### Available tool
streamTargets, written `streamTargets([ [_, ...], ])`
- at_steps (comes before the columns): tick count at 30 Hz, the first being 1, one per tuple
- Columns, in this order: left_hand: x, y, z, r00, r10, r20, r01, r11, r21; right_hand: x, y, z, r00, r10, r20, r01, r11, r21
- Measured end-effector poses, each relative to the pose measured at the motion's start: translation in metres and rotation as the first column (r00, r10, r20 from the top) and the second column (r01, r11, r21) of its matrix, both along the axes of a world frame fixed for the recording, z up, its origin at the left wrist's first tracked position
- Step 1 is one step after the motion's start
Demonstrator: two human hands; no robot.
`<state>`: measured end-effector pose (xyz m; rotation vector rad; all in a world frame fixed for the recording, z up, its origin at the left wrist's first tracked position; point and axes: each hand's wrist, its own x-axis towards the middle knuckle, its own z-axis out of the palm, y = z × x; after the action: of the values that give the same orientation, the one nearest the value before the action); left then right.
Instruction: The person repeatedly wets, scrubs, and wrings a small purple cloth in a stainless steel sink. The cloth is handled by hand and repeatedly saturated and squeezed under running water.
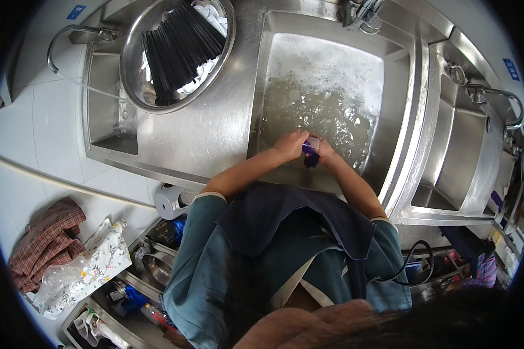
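My left hand [289, 146] and my right hand [326, 152] meet over the near part of a stainless steel sink basin [395, 109]. Between them is a small clear cup-like piece [314, 143], gripped from both sides; its exact shape is partly covered by fingers. A dark purple cloth [311, 160] is bunched against it and hangs below my fingers. Which hand has the firmer hold on the cloth I cannot tell. Cloudy water [297, 113] fills the basin, with white foam [323, 56] over its far part. Anything beneath the surface is hard to make out.
On the left counter [201, 126] stands a large steel bowl [126, 78] with black chopsticks [183, 48] and white spoons [212, 17]. Small sinks with curved faucets [513, 102] flank both sides. A mixer tap [360, 15] overhangs the basin's far edge. Shelves with bags lie below.
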<state>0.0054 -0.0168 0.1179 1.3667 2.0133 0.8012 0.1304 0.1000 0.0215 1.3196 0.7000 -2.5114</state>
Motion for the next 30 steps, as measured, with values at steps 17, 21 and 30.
streamTargets([
  [17,0.004,-0.011,-0.013,0.924,0.053,0.378,0.083,0.939,-0.335,0.002,-0.001,0.003,0.827,0.560,-0.042,-0.245,0.428,0.870],
  [21,-0.004,-0.021,-0.041,0.662,0.169,0.730,0.257,0.864,-0.433,-0.012,0.004,0.042,0.679,0.733,-0.033,-0.018,0.062,0.998],
  [30,0.003,0.000,-0.007,0.999,-0.009,0.052,0.015,0.992,-0.126,0.007,0.011,0.003,0.890,0.436,-0.132,-0.341,0.829,0.443],
])
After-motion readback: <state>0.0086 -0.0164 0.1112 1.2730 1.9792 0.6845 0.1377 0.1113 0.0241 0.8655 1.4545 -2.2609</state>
